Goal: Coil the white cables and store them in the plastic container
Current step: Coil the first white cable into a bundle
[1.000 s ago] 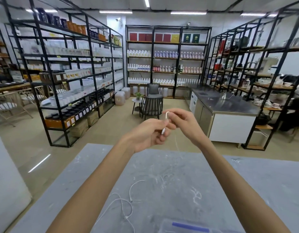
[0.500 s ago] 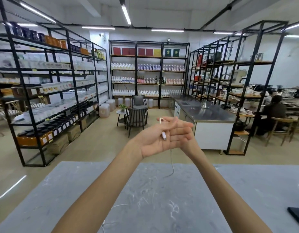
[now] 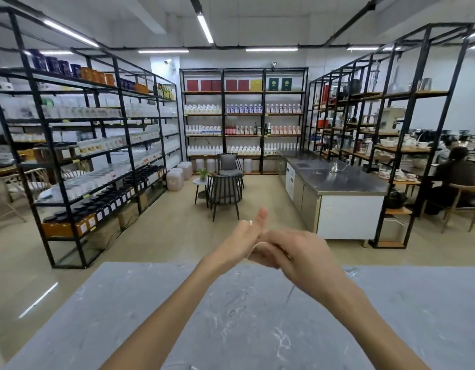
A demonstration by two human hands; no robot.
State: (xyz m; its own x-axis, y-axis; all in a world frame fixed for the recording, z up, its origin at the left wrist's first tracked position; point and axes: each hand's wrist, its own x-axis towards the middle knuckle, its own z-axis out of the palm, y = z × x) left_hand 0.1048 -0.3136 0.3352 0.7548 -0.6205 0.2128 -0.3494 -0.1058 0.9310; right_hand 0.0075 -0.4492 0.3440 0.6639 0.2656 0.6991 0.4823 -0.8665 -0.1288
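I am in the coiling step. My left hand [image 3: 240,240] is held up above the far edge of the grey table [image 3: 151,311], palm turned inward and thumb raised, and the white cable [image 3: 250,223] shows as a small white tip beside that thumb, with a pale loop passing across the palm. The left grip looks clamped on the cable's end between thumb and palm. My right hand [image 3: 297,256] crosses just in front, touching the left, blurred; I cannot tell whether its grip is closed on the strand or only guiding it. A thin line hangs from under the right hand toward the table, which I judge to be the loose length.

The plastic container is not in view. Next, I judge, the right hand needs to carry the slack around the left fingers again, keeping light tension so that the loops do not slip off the palm.
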